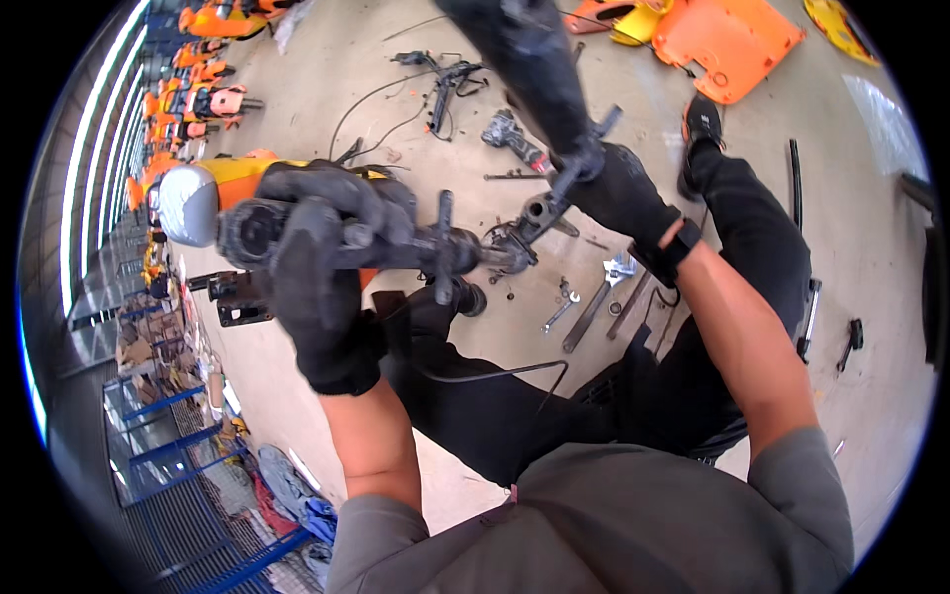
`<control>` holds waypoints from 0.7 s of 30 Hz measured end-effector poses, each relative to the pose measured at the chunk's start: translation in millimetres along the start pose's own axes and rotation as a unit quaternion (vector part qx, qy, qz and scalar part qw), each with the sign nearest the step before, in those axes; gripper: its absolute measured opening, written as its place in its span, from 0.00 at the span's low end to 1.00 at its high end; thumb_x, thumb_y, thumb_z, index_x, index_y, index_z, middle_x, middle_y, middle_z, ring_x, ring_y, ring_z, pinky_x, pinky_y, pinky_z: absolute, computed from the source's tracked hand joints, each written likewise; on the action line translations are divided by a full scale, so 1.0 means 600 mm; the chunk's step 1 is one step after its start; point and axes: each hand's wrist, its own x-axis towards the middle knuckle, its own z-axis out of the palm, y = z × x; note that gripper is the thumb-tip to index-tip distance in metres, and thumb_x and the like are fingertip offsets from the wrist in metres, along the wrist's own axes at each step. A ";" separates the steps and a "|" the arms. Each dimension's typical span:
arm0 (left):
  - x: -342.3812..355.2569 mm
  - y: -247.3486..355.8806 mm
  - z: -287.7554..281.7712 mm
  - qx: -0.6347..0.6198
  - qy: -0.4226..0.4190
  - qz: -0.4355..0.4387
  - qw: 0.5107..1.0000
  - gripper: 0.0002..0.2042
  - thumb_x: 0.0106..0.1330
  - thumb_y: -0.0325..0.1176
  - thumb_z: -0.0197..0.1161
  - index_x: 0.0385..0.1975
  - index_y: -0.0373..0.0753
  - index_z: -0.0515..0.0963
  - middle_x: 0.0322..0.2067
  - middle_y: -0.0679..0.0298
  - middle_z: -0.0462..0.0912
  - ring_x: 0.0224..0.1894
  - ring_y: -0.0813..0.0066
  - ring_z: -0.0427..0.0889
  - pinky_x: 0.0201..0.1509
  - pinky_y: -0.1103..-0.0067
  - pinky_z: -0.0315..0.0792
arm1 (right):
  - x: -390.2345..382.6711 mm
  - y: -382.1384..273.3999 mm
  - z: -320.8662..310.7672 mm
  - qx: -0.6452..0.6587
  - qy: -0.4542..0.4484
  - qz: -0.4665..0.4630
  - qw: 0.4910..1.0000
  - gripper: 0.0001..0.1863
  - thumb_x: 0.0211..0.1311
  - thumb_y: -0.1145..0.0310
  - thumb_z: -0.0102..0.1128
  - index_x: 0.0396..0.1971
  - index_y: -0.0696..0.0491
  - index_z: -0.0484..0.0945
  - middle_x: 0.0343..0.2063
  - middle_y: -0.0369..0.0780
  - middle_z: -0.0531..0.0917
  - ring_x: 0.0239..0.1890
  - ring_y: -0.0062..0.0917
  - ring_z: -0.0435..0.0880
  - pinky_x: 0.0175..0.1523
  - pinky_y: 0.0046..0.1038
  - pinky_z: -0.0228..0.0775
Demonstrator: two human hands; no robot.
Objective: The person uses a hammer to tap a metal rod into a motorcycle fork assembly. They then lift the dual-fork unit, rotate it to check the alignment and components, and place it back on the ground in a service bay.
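Note:
My left hand [315,287], in a black glove, is closed around a dark, grimy tubular metal part [396,247] with a short crossbar, held up over the floor. The part's near end is a round, hollow socket. At its other end a greasy metal joint [510,247] meets a second, angled piece with a round hole. My right hand [618,193], also gloved, grips this piece beside a thick dark tube [524,59] that runs up out of view. The right fingertips are partly hidden behind the metal. A thin bent black rod or cable [485,374] crosses in front of my legs.
Below lie an adjustable wrench [599,302], a small spanner [561,311], loose nuts and a cordless power tool [515,139]. Farther off are a handlebar with cables [450,89] and orange panels [727,45]. Orange scooters [203,104] line the left; blue racks [178,445] stand nearer.

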 end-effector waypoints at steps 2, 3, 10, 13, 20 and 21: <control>0.003 0.008 0.020 0.051 0.104 -0.008 0.993 0.11 0.68 0.36 0.53 0.33 0.31 0.70 0.24 0.60 0.69 0.24 0.69 0.72 0.37 0.68 0.72 | 0.010 -0.009 -0.002 -0.005 -0.018 0.021 1.000 0.15 0.52 0.61 0.64 0.36 0.55 0.80 0.29 0.49 0.83 0.35 0.45 0.82 0.40 0.39 0.73; 0.003 0.002 0.022 0.060 0.093 0.012 0.994 0.11 0.69 0.37 0.51 0.33 0.33 0.70 0.23 0.61 0.68 0.24 0.71 0.70 0.36 0.69 0.70 | 0.007 -0.001 0.001 -0.006 -0.025 0.040 0.999 0.15 0.53 0.62 0.64 0.38 0.54 0.79 0.30 0.48 0.83 0.35 0.46 0.81 0.41 0.40 0.73; 0.024 -0.020 -0.023 -0.124 -0.183 0.021 0.975 0.13 0.69 0.39 0.47 0.25 0.39 0.66 0.19 0.64 0.67 0.19 0.78 0.66 0.30 0.76 0.64 | 0.004 -0.013 -0.001 0.009 0.007 -0.003 1.000 0.14 0.52 0.62 0.66 0.33 0.56 0.80 0.28 0.49 0.83 0.35 0.44 0.81 0.41 0.39 0.72; 0.018 -0.034 -0.029 -0.136 -0.190 0.025 0.972 0.13 0.68 0.41 0.47 0.29 0.37 0.68 0.22 0.62 0.68 0.19 0.73 0.67 0.33 0.70 0.64 | 0.021 -0.009 -0.008 0.030 -0.054 0.055 0.997 0.14 0.53 0.61 0.65 0.33 0.56 0.79 0.26 0.48 0.83 0.32 0.44 0.81 0.39 0.37 0.72; 0.016 -0.009 -0.015 -0.064 -0.125 0.008 0.990 0.12 0.68 0.40 0.47 0.29 0.38 0.67 0.22 0.64 0.65 0.20 0.73 0.64 0.33 0.70 0.62 | 0.029 -0.002 0.000 0.002 -0.043 0.067 0.997 0.14 0.52 0.59 0.63 0.32 0.55 0.81 0.26 0.48 0.83 0.33 0.44 0.83 0.42 0.39 0.73; 0.014 -0.006 -0.011 -0.050 -0.088 0.011 0.995 0.12 0.68 0.40 0.47 0.29 0.38 0.67 0.21 0.64 0.65 0.20 0.73 0.64 0.33 0.71 0.62 | 0.032 -0.012 -0.008 -0.016 -0.054 0.070 0.996 0.15 0.52 0.59 0.63 0.32 0.55 0.81 0.26 0.48 0.83 0.32 0.43 0.83 0.41 0.39 0.73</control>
